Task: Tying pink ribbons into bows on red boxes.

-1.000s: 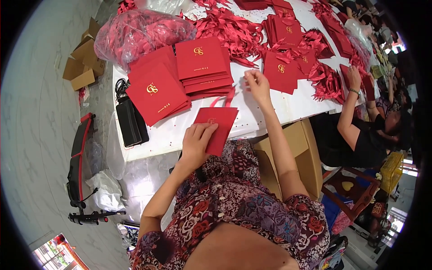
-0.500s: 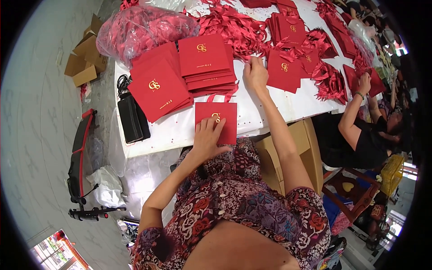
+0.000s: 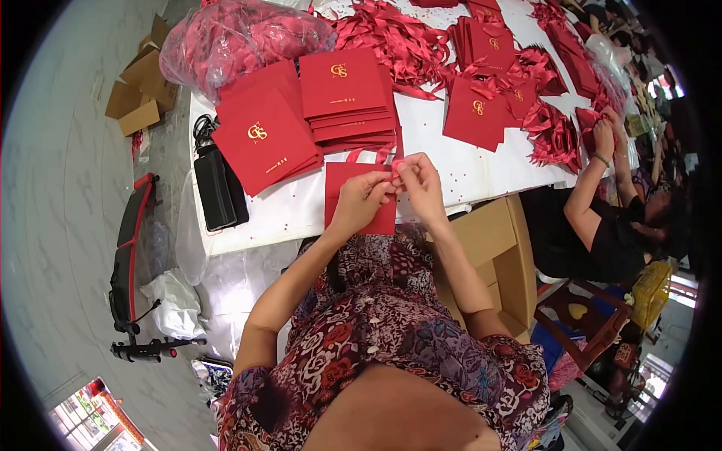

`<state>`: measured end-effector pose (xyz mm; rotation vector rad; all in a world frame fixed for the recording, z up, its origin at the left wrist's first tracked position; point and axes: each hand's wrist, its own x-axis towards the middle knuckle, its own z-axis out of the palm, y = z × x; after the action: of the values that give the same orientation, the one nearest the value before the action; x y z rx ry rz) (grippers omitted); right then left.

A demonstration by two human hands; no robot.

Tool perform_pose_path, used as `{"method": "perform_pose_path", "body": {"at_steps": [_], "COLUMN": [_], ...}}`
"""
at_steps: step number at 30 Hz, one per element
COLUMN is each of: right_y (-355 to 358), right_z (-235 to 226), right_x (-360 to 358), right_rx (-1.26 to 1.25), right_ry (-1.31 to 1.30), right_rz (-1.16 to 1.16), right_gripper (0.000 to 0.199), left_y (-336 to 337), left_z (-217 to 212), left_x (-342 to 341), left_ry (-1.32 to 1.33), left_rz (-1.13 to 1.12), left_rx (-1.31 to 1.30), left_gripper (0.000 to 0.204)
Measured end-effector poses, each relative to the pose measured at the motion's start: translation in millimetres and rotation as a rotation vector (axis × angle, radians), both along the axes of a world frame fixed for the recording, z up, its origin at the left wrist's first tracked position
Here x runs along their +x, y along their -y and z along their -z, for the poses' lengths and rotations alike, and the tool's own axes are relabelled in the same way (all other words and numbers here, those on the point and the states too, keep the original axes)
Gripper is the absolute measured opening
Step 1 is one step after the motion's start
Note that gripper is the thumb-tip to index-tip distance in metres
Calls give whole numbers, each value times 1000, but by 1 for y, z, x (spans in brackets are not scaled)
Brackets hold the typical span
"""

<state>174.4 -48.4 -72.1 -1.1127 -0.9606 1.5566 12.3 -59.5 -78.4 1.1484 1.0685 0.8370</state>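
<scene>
Hands [image 3: 361, 200] [image 3: 423, 189] pinching red ribbon [image 3: 397, 170] over flat red bag [image 3: 340, 180]

1 red gift bag [image 3: 340, 214] at front, 2 cardboard cartons [image 3: 477, 231], 1 yellow crate [image 3: 650, 289]

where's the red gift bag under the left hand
In the head view, the red gift bag is central, at the table's near edge, just in front of the stacked red bags.

Bag [image 3: 375, 219] on desk [image 3: 289, 214], nr front edge, hands [image 3: 358, 201] over its R side. L stack [image 3: 259, 143] & R stack [image 3: 347, 84] behind; sack [image 3: 241, 45] back of L stack, ribbon heap [image 3: 391, 41] back of R. Flat case [image 3: 215, 193] L of L stack. More bags [image 3: 474, 116] desk's R side. Carton [image 3: 143, 90] on floor [image 3: 228, 293], desk's L.
</scene>
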Motion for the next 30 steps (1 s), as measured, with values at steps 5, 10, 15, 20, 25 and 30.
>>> {"method": "perform_pose_path", "body": {"at_steps": [5, 10, 15, 20, 25, 30], "right_y": [-3, -10, 2, 12, 4, -3], "right_z": [-33, -23, -28, -33, 0, 25], "right_x": [-1, 10, 19, 23, 7, -3], "right_rx": [928, 1054, 770, 644, 618, 725], "right_ry": [898, 953, 841, 865, 913, 905], "right_rz": [92, -170, -274, -174, -73, 19], "right_gripper": [18, 15, 11, 10, 11, 11], "left_y": [1, -6, -5, -13, -17, -22], "left_z": [-1, -3, -6, -7, 3, -4], "left_x": [-19, -26, -29, -27, -25, -25], "left_ry": [-177, 4, 44, -671, -912, -922], "left_rz": [61, 169, 96, -110, -39, -58], "left_rx": [31, -90, -49, 766, 774, 855], "left_gripper": [28, 27, 23, 40, 49, 43]}}
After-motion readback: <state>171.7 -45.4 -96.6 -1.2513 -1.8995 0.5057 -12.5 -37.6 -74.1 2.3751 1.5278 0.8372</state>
